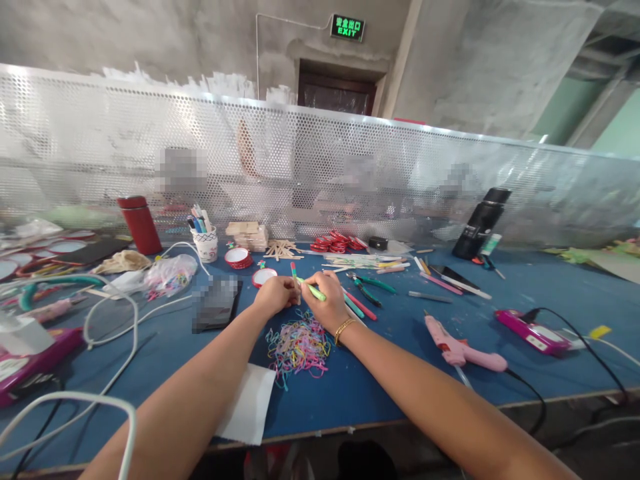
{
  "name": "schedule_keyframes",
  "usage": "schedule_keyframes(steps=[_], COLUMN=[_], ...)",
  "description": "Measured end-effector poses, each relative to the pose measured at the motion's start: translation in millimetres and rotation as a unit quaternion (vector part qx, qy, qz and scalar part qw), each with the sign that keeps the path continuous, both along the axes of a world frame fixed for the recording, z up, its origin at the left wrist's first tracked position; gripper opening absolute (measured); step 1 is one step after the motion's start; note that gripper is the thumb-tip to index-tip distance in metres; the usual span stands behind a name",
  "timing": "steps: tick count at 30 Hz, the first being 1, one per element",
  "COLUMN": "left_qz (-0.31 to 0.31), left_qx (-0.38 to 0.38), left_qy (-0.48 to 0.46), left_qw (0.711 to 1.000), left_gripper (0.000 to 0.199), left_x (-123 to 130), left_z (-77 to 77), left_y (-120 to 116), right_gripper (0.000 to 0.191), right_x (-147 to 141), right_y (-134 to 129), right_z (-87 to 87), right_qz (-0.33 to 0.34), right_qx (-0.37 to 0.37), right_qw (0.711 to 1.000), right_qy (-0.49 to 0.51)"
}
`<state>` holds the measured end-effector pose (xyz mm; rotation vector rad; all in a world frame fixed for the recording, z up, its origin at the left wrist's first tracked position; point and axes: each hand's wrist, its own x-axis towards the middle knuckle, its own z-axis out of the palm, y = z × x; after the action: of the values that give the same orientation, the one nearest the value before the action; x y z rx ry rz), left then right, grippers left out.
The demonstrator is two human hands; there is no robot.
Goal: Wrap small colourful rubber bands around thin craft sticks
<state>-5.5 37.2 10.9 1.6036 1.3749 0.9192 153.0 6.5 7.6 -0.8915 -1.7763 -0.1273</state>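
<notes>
Close together over the blue table [380,393], both hands work just beyond a tangled pile of coloured rubber bands [301,345]. My left hand [277,295] is closed on a small stick [294,270] with a red and green end that stands up between the fingers. A light green marker [314,289] is gripped in my right hand [327,300], its tip near the stick. A round red-rimmed white piece [264,276] lies just behind my left hand. Red and green markers [359,305] lie beside my right hand.
A phone [219,304] and white paper [250,407] lie left. Pliers [367,287], a pink glue gun [463,347] and a purple power strip [533,332] are right. Behind stand a red flask [140,225], a pen cup [205,245] and a black bottle [480,227].
</notes>
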Motion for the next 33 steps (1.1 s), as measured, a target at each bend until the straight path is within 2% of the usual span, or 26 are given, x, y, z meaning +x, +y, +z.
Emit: schedule_keyframes(steps=[6, 13, 22, 33], left_qz=[-0.004, -0.002, -0.002, -0.002], left_qx=[0.001, 0.002, -0.006, -0.002], left_qy=[0.005, -0.001, 0.011, 0.004], left_qw=[1.0, 1.0, 1.0, 1.0], left_gripper=[0.008, 0.005, 0.013, 0.011], left_x=[-0.1, 1.7, 0.4, 1.9], left_z=[0.3, 5.2, 3.3, 4.3], left_y=[1.3, -4.7, -1.2, -2.5], right_gripper=[0.013, 0.015, 0.014, 0.014], right_x=[-1.5, 1.1, -1.1, -0.3], right_y=[-1.0, -0.7, -2.4, -0.5], right_z=[0.6, 1.7, 2.0, 0.2], right_qz=[0.018, -0.021, 0.015, -0.002], right_qx=[-0.001, -0.011, -0.006, -0.005], right_qw=[1.0, 1.0, 1.0, 1.0], right_qy=[-0.015, 0.009, -0.026, -0.017])
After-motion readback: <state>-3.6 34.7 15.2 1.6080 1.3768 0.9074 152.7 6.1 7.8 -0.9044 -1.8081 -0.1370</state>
